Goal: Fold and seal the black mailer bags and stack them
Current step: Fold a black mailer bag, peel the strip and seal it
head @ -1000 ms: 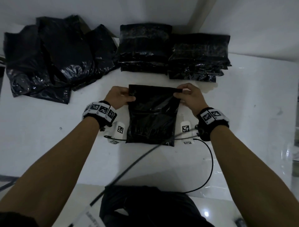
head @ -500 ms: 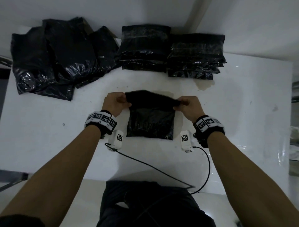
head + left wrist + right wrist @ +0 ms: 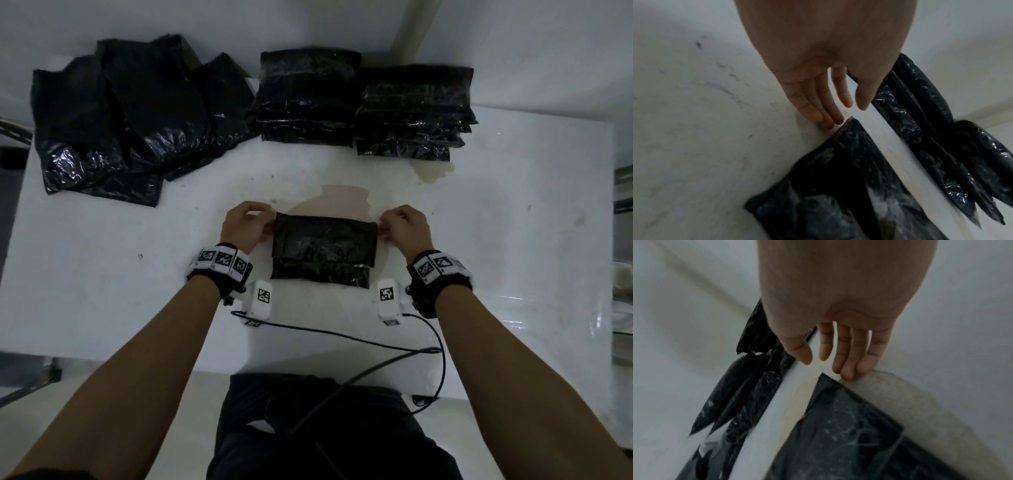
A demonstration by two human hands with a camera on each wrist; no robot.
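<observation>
With the flap folded over, the mailer bag [image 3: 323, 251] lies flat mid-worktop [image 3: 102, 274] between my left hand [image 3: 245, 224] and right hand [image 3: 406, 226], each grip relaxed, gripping nothing, fingertips beside its far corners. Next, I judge: press the seal, then carry it to the 2 far stacks [image 3: 363, 106].

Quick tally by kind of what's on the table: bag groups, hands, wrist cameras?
Folded mailer in work: 1
Stacks of sealed bags: 2
Loose pile of unfolded bags: 1
Hands: 2
Wrist cameras: 2
Total: 8
</observation>
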